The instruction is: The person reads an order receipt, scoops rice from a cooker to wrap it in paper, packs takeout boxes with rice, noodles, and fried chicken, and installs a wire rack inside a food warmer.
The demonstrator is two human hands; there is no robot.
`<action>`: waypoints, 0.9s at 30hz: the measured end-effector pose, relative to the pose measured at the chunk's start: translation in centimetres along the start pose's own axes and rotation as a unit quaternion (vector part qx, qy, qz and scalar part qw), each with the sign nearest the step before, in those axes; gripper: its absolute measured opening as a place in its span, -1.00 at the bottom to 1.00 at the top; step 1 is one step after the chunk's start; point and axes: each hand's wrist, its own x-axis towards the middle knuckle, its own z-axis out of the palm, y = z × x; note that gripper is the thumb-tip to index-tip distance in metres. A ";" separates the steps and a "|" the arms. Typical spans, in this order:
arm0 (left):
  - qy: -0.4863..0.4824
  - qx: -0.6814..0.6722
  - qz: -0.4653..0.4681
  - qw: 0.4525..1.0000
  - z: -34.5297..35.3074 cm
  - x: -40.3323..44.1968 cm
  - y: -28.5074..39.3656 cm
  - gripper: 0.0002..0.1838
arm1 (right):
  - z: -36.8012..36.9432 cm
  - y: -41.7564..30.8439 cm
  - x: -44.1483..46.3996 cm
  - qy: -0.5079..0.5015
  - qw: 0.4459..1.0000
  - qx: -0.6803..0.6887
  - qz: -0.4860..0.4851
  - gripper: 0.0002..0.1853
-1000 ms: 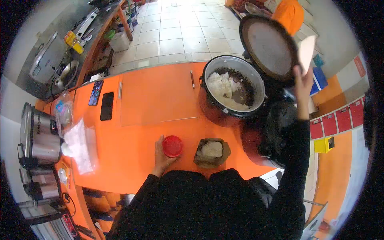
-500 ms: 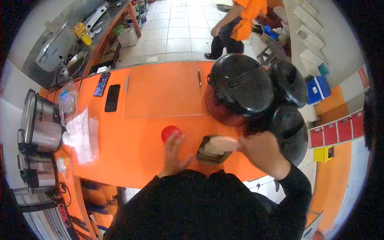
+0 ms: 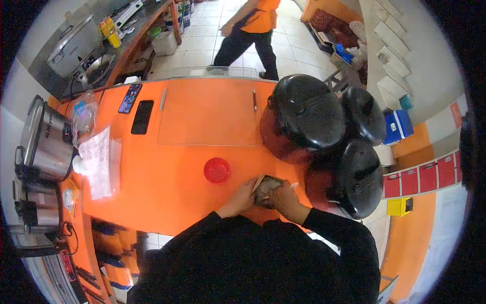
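My left hand (image 3: 241, 199) is closed on the left side of a small brown paper box (image 3: 267, 190) near the table's front edge. Inside the box some white rice shows, partly hidden by my fingers. My right hand (image 3: 287, 199) is closed at the box's right side, its fingers over the opening, and a pale flat paddle (image 3: 295, 186) sticks out beside it. A red round bowl (image 3: 216, 171) stands just behind my left hand, touched by neither hand. To the right is a large pot (image 3: 308, 114) with its black lid on.
Two more black-lidded pots (image 3: 360, 180) stand at the right. On the orange table (image 3: 167, 187) lie two phones (image 3: 142, 117), a clear board (image 3: 207, 114), a pen (image 3: 255, 100) and papers in plastic (image 3: 97, 162). Steel cookers (image 3: 48, 142) stand left. A person in orange (image 3: 253, 30) walks beyond the table.
The large pot, open at first, is now lidded. My right hand has come from the pot to the box; my left hand has left the red bowl for the box. The person has moved left.
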 end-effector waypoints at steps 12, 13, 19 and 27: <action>-0.056 0.118 0.017 0.991 -3.1 0.8 1.9 -0.56 | -4.4 -1.4 2.2 -0.031 0.997 -0.055 0.035 -0.81; -0.054 0.115 0.021 0.992 -1.8 0.9 -0.2 -0.56 | -5.3 -1.2 2.6 -0.048 0.997 -0.019 0.049 -0.81; -0.060 0.099 -0.030 0.993 -3.6 1.0 2.6 -0.55 | -5.1 3.7 -0.1 0.078 0.994 0.073 0.006 -0.79; -0.098 -0.052 0.016 0.994 -3.1 1.2 -2.2 -0.46 | -15.4 20.0 -2.8 0.241 0.920 0.217 0.220 -0.70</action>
